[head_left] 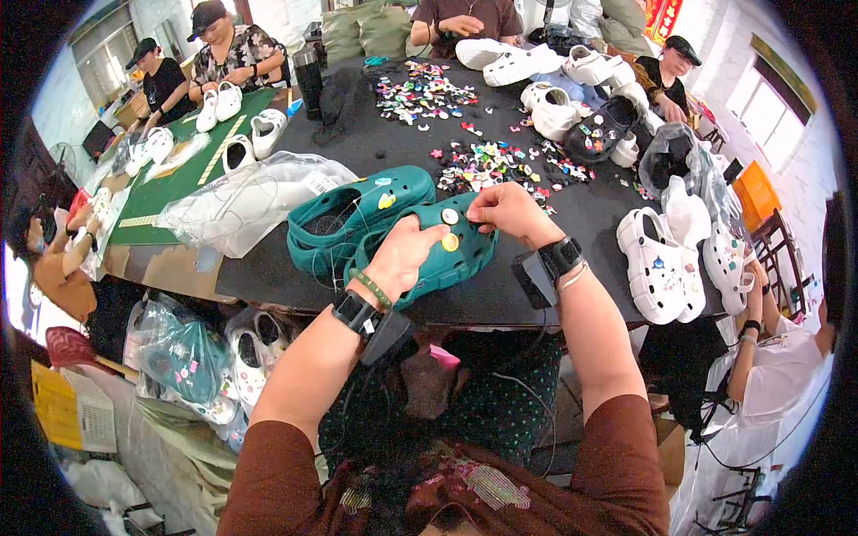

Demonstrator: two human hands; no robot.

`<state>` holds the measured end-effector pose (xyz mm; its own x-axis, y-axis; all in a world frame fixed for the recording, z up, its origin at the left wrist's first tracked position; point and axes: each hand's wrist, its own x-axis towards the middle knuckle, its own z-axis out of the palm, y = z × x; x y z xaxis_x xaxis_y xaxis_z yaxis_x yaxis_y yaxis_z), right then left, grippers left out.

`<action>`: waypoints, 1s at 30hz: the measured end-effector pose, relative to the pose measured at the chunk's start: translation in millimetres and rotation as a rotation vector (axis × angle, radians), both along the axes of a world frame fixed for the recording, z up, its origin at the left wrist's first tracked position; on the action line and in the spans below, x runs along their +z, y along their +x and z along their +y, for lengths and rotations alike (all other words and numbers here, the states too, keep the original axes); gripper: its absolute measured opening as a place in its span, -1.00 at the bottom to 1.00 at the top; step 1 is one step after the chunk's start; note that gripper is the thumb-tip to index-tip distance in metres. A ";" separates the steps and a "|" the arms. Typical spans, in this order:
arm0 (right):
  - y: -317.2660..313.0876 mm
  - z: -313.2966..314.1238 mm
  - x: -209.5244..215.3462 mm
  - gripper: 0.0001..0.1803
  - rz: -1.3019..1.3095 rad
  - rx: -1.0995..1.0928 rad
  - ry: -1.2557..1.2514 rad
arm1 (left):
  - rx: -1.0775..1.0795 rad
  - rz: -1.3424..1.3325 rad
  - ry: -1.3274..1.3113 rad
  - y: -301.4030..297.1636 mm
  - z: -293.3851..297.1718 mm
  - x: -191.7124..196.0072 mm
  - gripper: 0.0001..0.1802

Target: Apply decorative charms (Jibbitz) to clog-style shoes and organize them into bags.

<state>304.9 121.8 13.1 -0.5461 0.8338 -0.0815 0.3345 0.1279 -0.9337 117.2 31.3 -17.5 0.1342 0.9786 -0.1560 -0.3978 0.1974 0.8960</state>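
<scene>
My left hand (404,255) grips a dark green clog (469,257), its thumb lying across the top near the small charms. A white round charm (450,216) and a yellow round charm (450,243) sit on that clog's upper. At the toe end, my right hand (514,214) is closed in a pinch against the perforated surface; whatever its fingertips hold is hidden. Beside it, on the left, rests a second green clog (413,184) with yellowish charms on its upper. Thin clear strands hang around both clogs.
Loose colourful charms (500,170) lie scattered beyond my hands on the black tabletop (331,154). A clear plastic bag (255,201) is at left, white clogs (652,268) at right. More clogs (572,107) are heaped at far right. Several co-workers surround the table.
</scene>
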 end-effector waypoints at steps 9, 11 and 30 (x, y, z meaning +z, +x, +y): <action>-4.1 -29.0 -23.2 -0.94 -0.075 -0.093 0.674 | 0.169 0.042 -0.067 3.9 -2.6 7.9 -0.79; -9.0 -53.5 -31.7 -0.87 -0.001 -0.144 1.132 | 0.190 0.047 -0.052 0.8 0.8 -1.0 -0.76; -9.2 -24.9 -24.7 -0.87 -0.072 -0.231 0.542 | 0.032 -0.037 -0.114 11.2 2.6 4.2 -0.73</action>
